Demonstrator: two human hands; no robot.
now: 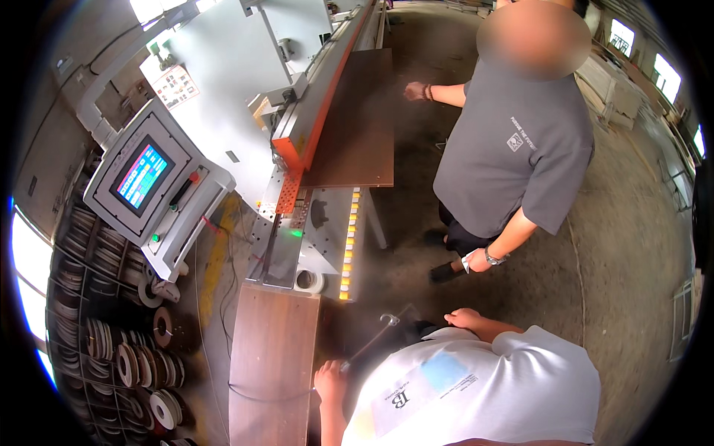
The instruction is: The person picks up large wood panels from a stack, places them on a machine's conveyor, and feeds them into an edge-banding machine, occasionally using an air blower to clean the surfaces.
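My left hand [331,381] is closed at the right edge of a brown wooden board [271,349]. It grips a hose-fed tool with a long thin rod [366,348], which looks like an air blow gun. The rod slants away to the right and ends in a silvery tip, while a dark hose [271,397] crosses the board to my hand. My right hand [462,318] is held in front of my body, its fingers curled. Whether anything is inside them is hidden. A pale tape roll [309,281] rests past the board's far end.
Ahead, a dark brown panel [349,126] lies along a long machine with an orange guard [294,154] and a roller rail [348,249]. A control screen [143,175] stands left, above racked edging rolls [128,363]. Across from me, a person in grey [513,141] holds something white.
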